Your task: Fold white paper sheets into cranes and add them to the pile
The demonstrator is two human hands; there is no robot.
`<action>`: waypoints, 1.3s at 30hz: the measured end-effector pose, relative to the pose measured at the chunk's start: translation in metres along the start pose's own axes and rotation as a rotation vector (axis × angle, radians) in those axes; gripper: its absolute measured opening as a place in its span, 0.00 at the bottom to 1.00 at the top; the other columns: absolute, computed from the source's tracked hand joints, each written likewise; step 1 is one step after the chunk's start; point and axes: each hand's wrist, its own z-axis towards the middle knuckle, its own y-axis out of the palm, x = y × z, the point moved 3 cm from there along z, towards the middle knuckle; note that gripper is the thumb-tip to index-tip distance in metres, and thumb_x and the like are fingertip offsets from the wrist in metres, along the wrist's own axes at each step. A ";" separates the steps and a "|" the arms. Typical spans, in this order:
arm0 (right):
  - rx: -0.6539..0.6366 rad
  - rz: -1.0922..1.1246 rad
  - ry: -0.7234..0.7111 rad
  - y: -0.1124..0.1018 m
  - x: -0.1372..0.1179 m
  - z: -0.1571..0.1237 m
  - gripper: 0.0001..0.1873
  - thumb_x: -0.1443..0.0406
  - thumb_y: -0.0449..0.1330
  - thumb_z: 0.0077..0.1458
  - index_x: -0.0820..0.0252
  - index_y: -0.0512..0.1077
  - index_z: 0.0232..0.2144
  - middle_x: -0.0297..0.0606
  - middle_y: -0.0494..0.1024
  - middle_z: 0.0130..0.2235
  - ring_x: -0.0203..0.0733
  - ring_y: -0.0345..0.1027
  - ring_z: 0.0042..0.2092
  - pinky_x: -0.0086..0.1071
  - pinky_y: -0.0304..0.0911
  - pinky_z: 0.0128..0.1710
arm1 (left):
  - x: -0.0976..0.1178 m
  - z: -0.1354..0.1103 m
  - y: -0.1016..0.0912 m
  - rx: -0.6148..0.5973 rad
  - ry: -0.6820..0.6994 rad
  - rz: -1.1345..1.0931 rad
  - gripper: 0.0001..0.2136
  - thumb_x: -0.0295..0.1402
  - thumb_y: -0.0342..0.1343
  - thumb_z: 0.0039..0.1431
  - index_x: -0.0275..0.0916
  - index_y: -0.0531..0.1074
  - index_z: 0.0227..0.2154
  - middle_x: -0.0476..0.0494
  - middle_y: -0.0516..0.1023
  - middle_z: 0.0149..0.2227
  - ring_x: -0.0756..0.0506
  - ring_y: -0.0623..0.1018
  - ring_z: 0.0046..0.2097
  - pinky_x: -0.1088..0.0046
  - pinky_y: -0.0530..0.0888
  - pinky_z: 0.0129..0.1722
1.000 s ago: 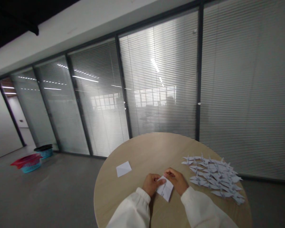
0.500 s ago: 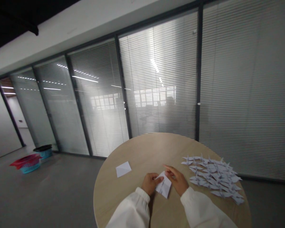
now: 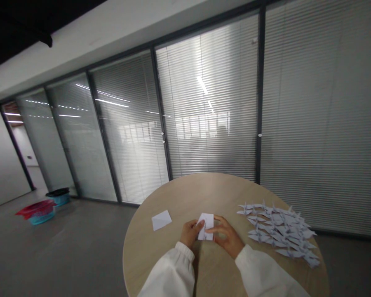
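My left hand (image 3: 190, 233) pinches the left side of a small folded white paper (image 3: 207, 222), thumb lying on top of it. The paper is held above the near middle of the round table (image 3: 160, 264), and faint dark marks run down its face. From the right, my right hand (image 3: 227, 236) grips the paper's edge, with a fingertip resting on its face; part of the grip is hidden. To the left on the table lies another flat white piece of paper (image 3: 161, 220). Several folded white paper cranes (image 3: 280, 231) are grouped in rows on the right.
Behind the table runs a glass partition with blinds (image 3: 210, 148). On the floor at the left stand a blue basin with a red liner (image 3: 37, 212) and a blue one with a black liner (image 3: 60, 197).
The held paper has turned from a slanted to a more upright position and shifted slightly away and left. My right fingers have moved onto its right edge and face.
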 end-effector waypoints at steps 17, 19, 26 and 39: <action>-0.024 0.037 0.110 0.000 -0.009 0.004 0.11 0.58 0.57 0.46 0.59 0.75 0.26 0.40 0.71 0.36 0.41 0.65 0.40 0.35 0.60 0.42 | 0.005 -0.002 0.004 -0.044 0.028 -0.034 0.22 0.49 0.59 0.33 0.29 0.72 0.21 0.50 0.68 0.15 0.53 0.64 0.19 0.78 0.59 0.19; -0.001 0.018 0.138 -0.001 -0.008 0.005 0.13 0.57 0.57 0.45 0.60 0.74 0.24 0.39 0.72 0.32 0.41 0.66 0.37 0.33 0.62 0.38 | 0.008 -0.005 0.007 -0.081 0.017 -0.067 0.22 0.48 0.60 0.33 0.29 0.72 0.21 0.50 0.68 0.15 0.53 0.64 0.18 0.78 0.60 0.19; 0.080 0.039 0.299 -0.003 0.008 0.004 0.14 0.55 0.59 0.41 0.62 0.70 0.22 0.34 0.74 0.26 0.39 0.67 0.31 0.31 0.61 0.34 | 0.009 -0.011 0.014 -0.172 -0.067 -0.148 0.21 0.46 0.62 0.32 0.30 0.72 0.24 0.48 0.70 0.18 0.51 0.68 0.20 0.74 0.67 0.22; 0.182 0.027 0.379 -0.006 0.016 0.003 0.10 0.60 0.61 0.36 0.60 0.67 0.19 0.29 0.71 0.20 0.36 0.65 0.25 0.27 0.59 0.27 | 0.012 -0.020 0.023 -0.248 -0.106 -0.134 0.21 0.44 0.62 0.32 0.29 0.73 0.25 0.42 0.74 0.21 0.46 0.74 0.25 0.72 0.70 0.25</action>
